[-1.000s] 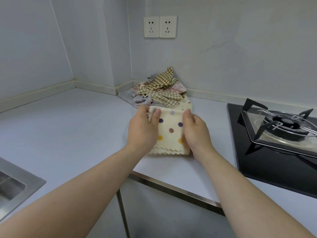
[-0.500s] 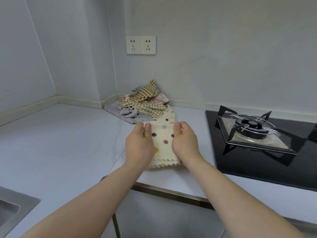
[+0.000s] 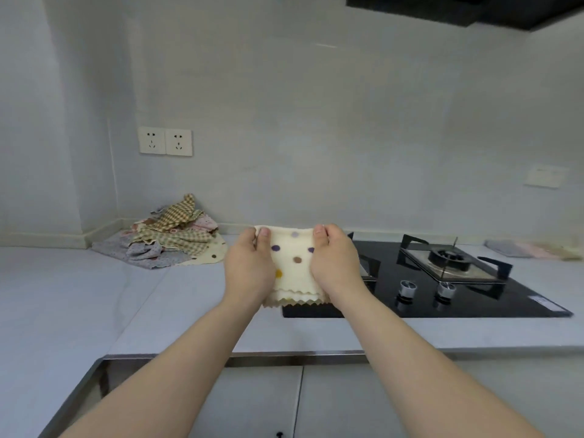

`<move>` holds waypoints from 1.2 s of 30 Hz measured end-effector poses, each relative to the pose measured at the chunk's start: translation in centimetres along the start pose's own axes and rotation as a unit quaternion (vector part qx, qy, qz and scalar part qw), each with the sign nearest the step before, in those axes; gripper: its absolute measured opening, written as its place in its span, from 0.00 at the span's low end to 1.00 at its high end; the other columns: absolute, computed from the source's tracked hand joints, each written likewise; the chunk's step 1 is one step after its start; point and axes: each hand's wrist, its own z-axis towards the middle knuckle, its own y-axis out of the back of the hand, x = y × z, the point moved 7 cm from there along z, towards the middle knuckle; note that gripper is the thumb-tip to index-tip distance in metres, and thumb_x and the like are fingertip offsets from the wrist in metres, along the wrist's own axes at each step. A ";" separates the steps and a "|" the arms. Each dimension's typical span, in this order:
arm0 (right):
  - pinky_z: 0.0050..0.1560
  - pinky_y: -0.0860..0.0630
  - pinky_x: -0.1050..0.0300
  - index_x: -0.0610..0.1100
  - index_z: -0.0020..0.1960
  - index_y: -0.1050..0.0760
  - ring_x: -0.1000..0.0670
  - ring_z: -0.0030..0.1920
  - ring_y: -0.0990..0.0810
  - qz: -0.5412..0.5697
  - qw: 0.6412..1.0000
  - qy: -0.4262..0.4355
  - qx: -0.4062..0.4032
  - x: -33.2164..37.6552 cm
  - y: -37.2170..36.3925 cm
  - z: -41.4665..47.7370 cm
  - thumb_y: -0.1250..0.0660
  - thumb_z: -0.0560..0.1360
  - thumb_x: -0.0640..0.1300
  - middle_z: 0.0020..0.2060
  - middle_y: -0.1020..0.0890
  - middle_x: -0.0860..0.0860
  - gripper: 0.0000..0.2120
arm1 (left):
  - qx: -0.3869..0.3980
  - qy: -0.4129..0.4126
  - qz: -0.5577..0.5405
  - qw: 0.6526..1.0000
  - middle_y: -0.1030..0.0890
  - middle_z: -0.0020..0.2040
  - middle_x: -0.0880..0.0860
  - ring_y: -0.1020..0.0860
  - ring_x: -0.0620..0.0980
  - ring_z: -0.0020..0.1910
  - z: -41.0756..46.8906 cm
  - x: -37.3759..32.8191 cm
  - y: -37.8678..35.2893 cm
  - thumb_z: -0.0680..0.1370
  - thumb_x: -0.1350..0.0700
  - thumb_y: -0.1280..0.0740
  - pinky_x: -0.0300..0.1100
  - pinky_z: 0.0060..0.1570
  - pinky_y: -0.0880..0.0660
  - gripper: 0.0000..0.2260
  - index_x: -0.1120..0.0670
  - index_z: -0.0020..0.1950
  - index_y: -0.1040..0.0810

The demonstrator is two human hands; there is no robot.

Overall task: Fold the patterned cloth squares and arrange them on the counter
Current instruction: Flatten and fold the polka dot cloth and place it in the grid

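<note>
A folded cream cloth with coloured polka dots [image 3: 292, 263] is lifted off the counter, in front of the hob's left edge. My left hand [image 3: 249, 267] grips its left side with the thumb on the top corner. My right hand [image 3: 336, 263] grips its right side the same way. The cloth's zigzag lower edges hang in layers below my hands. A heap of unfolded patterned cloths [image 3: 170, 241], checked, floral and dotted, lies in the counter's back left corner.
A black gas hob [image 3: 474, 298] with a burner and two knobs fills the counter's right half. Folded cloths [image 3: 524, 249] lie in a row on the counter beyond the hob, far right. A double wall socket [image 3: 165, 141] hangs above the heap. The grey counter [image 3: 94, 298] ends at a metal front edge.
Both hands have lifted the folded dotted cloth off the counter and carried it right, toward the hob. The view has swung right and upward.
</note>
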 end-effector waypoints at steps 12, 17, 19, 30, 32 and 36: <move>0.45 0.27 0.53 0.43 0.51 0.25 0.51 0.46 0.19 -0.011 0.993 -0.026 -0.113 -8.7 19.3 -1.2 0.47 0.86 0.52 0.41 0.20 0.51 0.17 | 0.104 -0.042 -0.050 0.992 0.24 0.32 0.45 0.31 0.46 0.30 -10.5 -8.0 -15.6 0.85 0.49 0.42 0.41 0.31 0.34 0.17 0.54 0.38 0.30; 0.40 0.29 0.57 0.45 0.51 0.25 0.53 0.45 0.20 -0.009 0.989 -0.052 -0.141 -13.7 22.4 2.0 0.48 0.86 0.53 0.42 0.20 0.52 0.17 | 0.139 -0.072 -0.037 0.987 0.27 0.31 0.46 0.32 0.47 0.30 -9.3 -7.9 -22.9 0.85 0.49 0.42 0.43 0.32 0.34 0.18 0.57 0.40 0.29; 0.36 0.32 0.66 0.47 0.51 0.26 0.62 0.41 0.21 -0.009 0.987 -0.064 -0.144 -15.9 23.2 3.6 0.48 0.86 0.52 0.41 0.21 0.54 0.14 | 0.152 -0.079 -0.031 0.985 0.29 0.28 0.44 0.33 0.42 0.27 -8.5 -7.1 -26.0 0.85 0.49 0.42 0.37 0.30 0.36 0.18 0.54 0.38 0.30; 0.32 0.33 0.66 0.47 0.49 0.27 0.53 0.40 0.22 -0.031 0.972 -0.180 -0.146 -17.4 34.9 14.3 0.48 0.86 0.51 0.39 0.21 0.50 0.15 | 0.252 0.001 0.007 0.968 0.26 0.30 0.49 0.31 0.46 0.28 -4.4 -15.2 -40.8 0.85 0.47 0.42 0.35 0.27 0.33 0.17 0.53 0.39 0.29; 0.34 0.32 0.61 0.46 0.48 0.27 0.49 0.43 0.20 -0.021 0.964 -0.213 -0.155 -15.7 39.7 15.8 0.47 0.86 0.51 0.39 0.21 0.50 0.15 | 0.271 0.022 0.009 0.962 0.28 0.30 0.49 0.32 0.47 0.28 -4.9 -20.2 -43.0 0.85 0.47 0.42 0.38 0.28 0.34 0.18 0.55 0.38 0.31; 0.35 0.31 0.62 0.48 0.47 0.27 0.48 0.43 0.20 -0.025 0.952 -0.255 -0.168 -14.2 48.7 17.0 0.47 0.86 0.51 0.39 0.20 0.49 0.14 | 0.309 0.058 0.010 0.949 0.27 0.32 0.51 0.32 0.47 0.29 -7.5 -28.0 -47.6 0.86 0.48 0.43 0.38 0.29 0.34 0.18 0.56 0.40 0.31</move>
